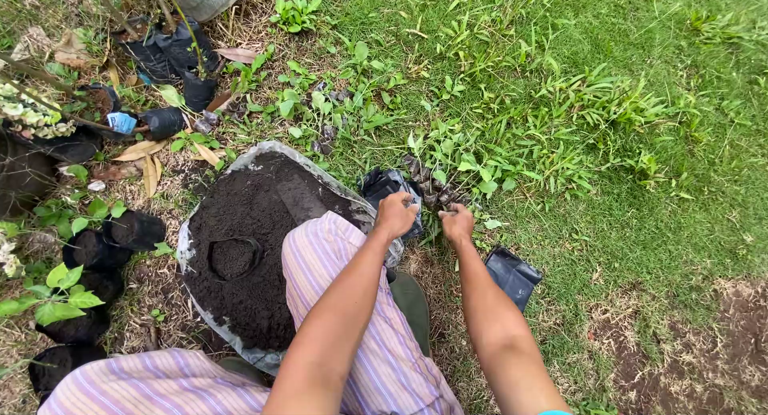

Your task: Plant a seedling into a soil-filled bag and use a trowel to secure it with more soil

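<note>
Both hands were at mid-frame, the left hand [396, 215] pinched shut on the rim of a floppy black plastic bag [386, 187] on the grass, the right hand [458, 223] closed beside it, grip unclear; thin, light, probably best held by the rim.

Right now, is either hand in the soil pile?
No: both the left hand and the right hand are past the soil pile, at the black plastic bag on the grass.
</note>
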